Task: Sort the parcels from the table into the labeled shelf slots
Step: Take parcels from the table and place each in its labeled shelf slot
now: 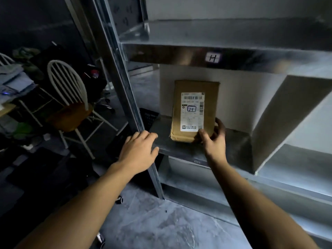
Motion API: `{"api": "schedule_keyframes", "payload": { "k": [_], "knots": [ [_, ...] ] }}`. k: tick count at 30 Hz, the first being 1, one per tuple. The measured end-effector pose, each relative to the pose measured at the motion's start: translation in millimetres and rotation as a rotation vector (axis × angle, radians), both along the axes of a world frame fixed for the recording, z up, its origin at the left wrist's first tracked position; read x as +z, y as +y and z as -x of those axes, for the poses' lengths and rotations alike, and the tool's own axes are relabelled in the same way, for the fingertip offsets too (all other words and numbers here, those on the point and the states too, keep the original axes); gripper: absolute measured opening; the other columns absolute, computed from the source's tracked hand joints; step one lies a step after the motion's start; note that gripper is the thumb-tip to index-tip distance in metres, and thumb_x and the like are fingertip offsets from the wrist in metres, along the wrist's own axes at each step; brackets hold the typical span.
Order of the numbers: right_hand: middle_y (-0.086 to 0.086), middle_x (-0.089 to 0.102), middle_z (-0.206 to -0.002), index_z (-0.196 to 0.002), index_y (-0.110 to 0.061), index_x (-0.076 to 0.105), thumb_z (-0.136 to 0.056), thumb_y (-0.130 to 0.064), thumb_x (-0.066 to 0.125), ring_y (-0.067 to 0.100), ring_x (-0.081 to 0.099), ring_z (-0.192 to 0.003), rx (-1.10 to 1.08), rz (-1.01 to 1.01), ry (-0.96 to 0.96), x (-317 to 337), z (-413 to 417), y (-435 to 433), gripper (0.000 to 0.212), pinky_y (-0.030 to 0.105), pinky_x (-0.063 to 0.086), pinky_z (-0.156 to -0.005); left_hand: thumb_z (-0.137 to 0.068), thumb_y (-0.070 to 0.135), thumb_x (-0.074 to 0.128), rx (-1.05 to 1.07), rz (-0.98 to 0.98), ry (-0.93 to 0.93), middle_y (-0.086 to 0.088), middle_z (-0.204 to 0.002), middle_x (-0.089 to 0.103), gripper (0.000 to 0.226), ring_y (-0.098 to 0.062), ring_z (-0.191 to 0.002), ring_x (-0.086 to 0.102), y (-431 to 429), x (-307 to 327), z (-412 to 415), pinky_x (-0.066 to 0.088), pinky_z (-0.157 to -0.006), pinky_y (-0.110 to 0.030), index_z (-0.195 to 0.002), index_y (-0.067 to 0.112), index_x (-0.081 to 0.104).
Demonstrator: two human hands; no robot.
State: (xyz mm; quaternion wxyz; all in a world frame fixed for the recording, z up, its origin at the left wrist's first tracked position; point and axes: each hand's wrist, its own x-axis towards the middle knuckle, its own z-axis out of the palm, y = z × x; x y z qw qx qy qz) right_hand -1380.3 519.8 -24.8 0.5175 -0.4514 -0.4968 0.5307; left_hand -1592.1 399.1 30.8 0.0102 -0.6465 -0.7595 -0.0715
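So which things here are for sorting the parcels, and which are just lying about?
For the job: cardboard parcel, held by the right hand; H label; metal shelf, with the left hand resting on its edge.
Just lying about: white chair; black crate.

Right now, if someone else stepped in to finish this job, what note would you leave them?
Left hand: open, at the grey metal shelf's front corner.
Right hand: grips the lower corner of the brown cardboard parcel.
Parcel stands upright on the shelf, in the slot under the white "H" label.
Done: this parcel is in a slot.
To do: let go, fetch the next; no other parcels in view.
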Motion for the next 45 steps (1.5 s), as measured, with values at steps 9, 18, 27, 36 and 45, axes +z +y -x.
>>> {"api": "schedule_keyframes", "payload": {
  "k": [9, 18, 27, 36, 45],
  "knots": [
    [-0.009, 0.052, -0.142, -0.142, -0.045, 0.031, -0.089, -0.032, 0.072, 0.007, 0.054, -0.126, -0.087, -0.037, -0.209, -34, 36, 2, 0.069, 0.040, 0.049, -0.105, -0.092, 0.044, 0.048, -0.186, 0.037, -0.079, 0.007, -0.127, 0.051, 0.043, -0.020, -0.116, 0.047, 31, -26, 44, 0.036, -0.097, -0.039, -0.132, 0.029, 0.045],
    [-0.052, 0.051, -0.108, -0.133, -0.062, 0.031, -0.079, -0.021, 0.082, -0.023, 0.049, -0.105, -0.114, 0.021, -0.320, -49, 60, 18, 0.085, 0.017, 0.048, -0.091, -0.091, 0.043, 0.049, -0.273, 0.044, -0.078, 0.008, -0.126, 0.051, 0.043, -0.019, -0.114, 0.048, 32, -39, 69, 0.038, -0.095, -0.038, -0.132, 0.028, 0.047],
    [-0.017, 0.056, -0.135, -0.135, -0.061, 0.029, -0.082, -0.021, 0.079, 0.002, 0.053, -0.119, -0.144, 0.018, -0.334, -52, 75, 41, 0.083, 0.027, 0.049, -0.095, -0.093, 0.044, 0.047, -0.312, 0.037, -0.093, 0.012, -0.130, 0.048, 0.044, -0.015, -0.118, 0.044, 36, -44, 76, 0.037, -0.098, -0.035, -0.134, 0.029, 0.045],
    [-0.012, 0.055, -0.137, -0.134, -0.060, 0.029, -0.082, -0.021, 0.079, 0.002, 0.053, -0.111, -0.153, 0.047, -0.383, -66, 78, 42, 0.082, 0.025, 0.049, -0.091, -0.092, 0.044, 0.047, -0.350, 0.039, -0.108, 0.012, -0.129, 0.047, 0.045, -0.014, -0.118, 0.044, 37, -45, 82, 0.037, -0.097, -0.034, -0.134, 0.030, 0.045],
    [0.006, 0.047, -0.149, -0.149, -0.032, 0.034, -0.087, -0.038, 0.072, 0.027, 0.047, -0.133, -0.163, 0.092, -0.643, -38, 56, 16, 0.073, 0.036, 0.040, -0.105, -0.093, 0.043, 0.047, -0.378, 0.037, -0.130, 0.010, -0.128, 0.047, 0.043, -0.016, -0.115, 0.044, 34, -38, 77, 0.037, -0.097, -0.036, -0.134, 0.030, 0.042]
  ]
}}
